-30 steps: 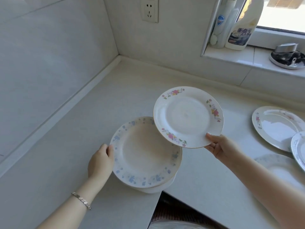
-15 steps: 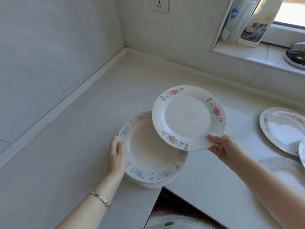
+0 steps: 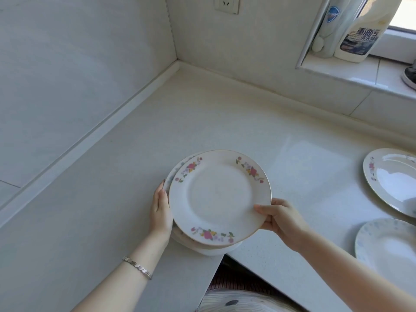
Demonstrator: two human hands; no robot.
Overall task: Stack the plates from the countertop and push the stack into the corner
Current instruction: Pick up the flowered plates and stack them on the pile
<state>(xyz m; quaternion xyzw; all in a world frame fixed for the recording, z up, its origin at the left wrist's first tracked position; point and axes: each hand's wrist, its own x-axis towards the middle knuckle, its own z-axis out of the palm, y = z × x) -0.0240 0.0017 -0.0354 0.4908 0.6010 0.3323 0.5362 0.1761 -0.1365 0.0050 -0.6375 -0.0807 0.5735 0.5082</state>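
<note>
A white plate with pink flowers (image 3: 219, 197) lies on top of the stack of plates (image 3: 202, 246) near the counter's inner front edge. My right hand (image 3: 279, 216) grips this plate's right rim, thumb on top. My left hand (image 3: 161, 210) rests flat against the stack's left side. Only a sliver of the blue-flowered plate (image 3: 172, 176) below shows at the upper left. Two more plates lie on the counter at the right: a pink-flowered one (image 3: 394, 181) and a blue-speckled one (image 3: 391, 244).
The countertop (image 3: 126, 167) runs back to the corner (image 3: 179, 64) where two tiled walls meet. A windowsill at the upper right holds a detergent bottle (image 3: 362, 34) and a spray bottle (image 3: 331, 25). A wall socket (image 3: 227, 4) sits above the corner.
My right hand has lowered the pink-flowered plate down and left onto the stack, covering the blue-flowered plate. My left hand stays at the stack's left side.
</note>
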